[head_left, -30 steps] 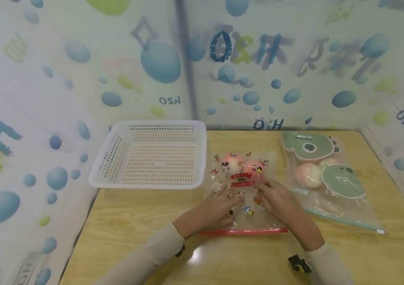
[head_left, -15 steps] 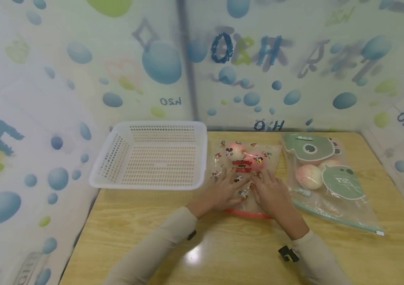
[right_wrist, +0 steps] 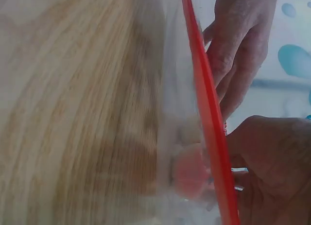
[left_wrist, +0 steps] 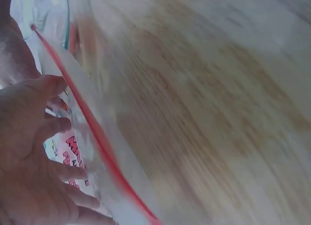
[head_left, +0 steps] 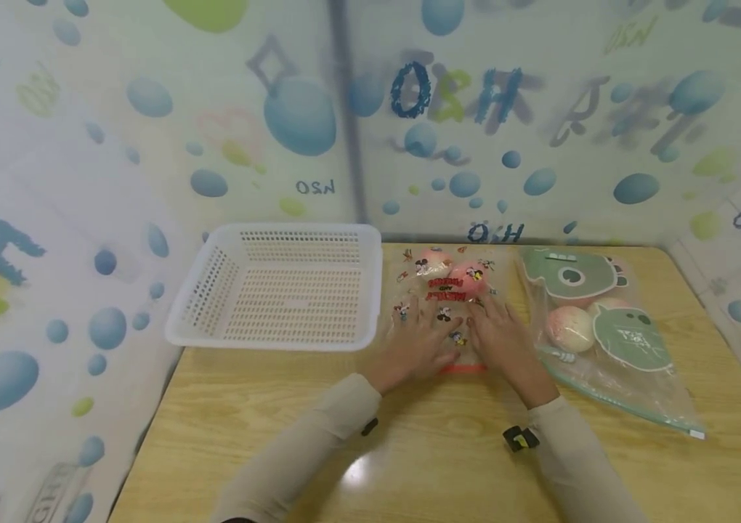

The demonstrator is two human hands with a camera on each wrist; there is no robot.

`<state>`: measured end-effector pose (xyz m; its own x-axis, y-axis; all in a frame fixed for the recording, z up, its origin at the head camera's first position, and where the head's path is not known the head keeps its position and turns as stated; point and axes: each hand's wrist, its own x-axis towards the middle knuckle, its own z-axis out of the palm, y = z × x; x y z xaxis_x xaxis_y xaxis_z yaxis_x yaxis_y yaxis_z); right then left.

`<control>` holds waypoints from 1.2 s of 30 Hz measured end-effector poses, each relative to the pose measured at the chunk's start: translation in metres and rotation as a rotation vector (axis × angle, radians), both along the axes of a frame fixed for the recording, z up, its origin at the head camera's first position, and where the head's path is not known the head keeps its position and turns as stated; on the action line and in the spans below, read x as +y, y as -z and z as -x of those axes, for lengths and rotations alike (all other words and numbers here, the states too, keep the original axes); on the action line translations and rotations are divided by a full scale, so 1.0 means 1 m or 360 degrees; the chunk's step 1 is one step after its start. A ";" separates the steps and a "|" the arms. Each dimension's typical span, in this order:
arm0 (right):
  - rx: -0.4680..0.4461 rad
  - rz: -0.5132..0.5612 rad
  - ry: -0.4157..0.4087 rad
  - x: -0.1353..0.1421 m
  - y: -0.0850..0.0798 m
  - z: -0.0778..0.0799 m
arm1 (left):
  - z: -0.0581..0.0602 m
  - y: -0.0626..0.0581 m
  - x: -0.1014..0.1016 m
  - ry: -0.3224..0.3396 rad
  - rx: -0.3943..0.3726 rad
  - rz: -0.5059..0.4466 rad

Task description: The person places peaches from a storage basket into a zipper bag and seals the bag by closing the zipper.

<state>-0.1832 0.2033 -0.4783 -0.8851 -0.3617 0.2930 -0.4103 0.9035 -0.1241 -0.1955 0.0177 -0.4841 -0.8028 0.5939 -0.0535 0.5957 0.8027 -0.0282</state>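
Observation:
A clear zip bag (head_left: 441, 298) with cartoon prints lies on the table, its two pink-and-white peaches (head_left: 468, 280) at the far end. My left hand (head_left: 412, 345) rests on the near left part of the bag, fingers spread. On the near right part rests my right hand (head_left: 504, 341), its fingers stretched forward. Between the wrists shows the bag's red zip strip (head_left: 465, 368). In the left wrist view this strip (left_wrist: 99, 135) runs past the left hand's spread fingers. The right wrist view has the strip (right_wrist: 211, 103) in front of both hands.
A white plastic basket (head_left: 272, 344) with a slotted bottom stands left of the bag. To the right lies a second zip bag (head_left: 635, 338) with green animal prints, holding peaches (head_left: 569, 328). The wooden table (head_left: 436, 450) meets a printed curtain (head_left: 370, 160) at the back.
Both hands and the cartoon-print bag have slid forward, away from the body, toward the table's back edge. The basket and the other bag have stayed in place.

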 end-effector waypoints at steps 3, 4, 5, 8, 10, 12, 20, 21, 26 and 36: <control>-0.0069 0.0050 -0.0033 -0.004 -0.001 0.005 | 0.004 0.000 0.003 -0.0065 -0.0017 0.0085; -0.0081 0.0070 -0.0050 -0.006 -0.001 0.006 | 0.005 0.000 0.003 -0.0089 -0.0040 0.0099; -0.0098 0.0097 -0.0066 -0.008 -0.002 0.008 | 0.006 0.000 0.004 -0.0113 -0.0055 0.0121; -0.0107 0.0123 -0.0096 -0.013 -0.003 0.013 | 0.009 0.000 0.003 -0.0175 -0.0084 0.0147; -0.0125 0.0138 -0.0094 -0.016 -0.003 0.017 | 0.010 0.000 0.001 -0.0200 -0.0078 0.0160; -0.0170 0.0144 -0.0082 -0.019 -0.003 0.020 | 0.011 0.000 0.000 -0.0227 -0.0067 0.0162; -0.0234 0.0197 -0.0048 -0.025 0.000 0.018 | 0.008 0.002 -0.008 -0.0211 -0.0105 0.0101; -0.0208 0.0195 -0.0054 -0.024 0.000 0.016 | 0.007 0.003 -0.009 -0.0175 -0.0078 0.0106; -0.0156 0.0192 -0.0072 -0.014 0.001 0.006 | 0.002 0.004 -0.018 -0.0032 0.0128 0.0178; -0.0233 0.0211 -0.0032 -0.011 0.004 -0.005 | -0.001 0.008 -0.019 0.0003 0.0178 0.0209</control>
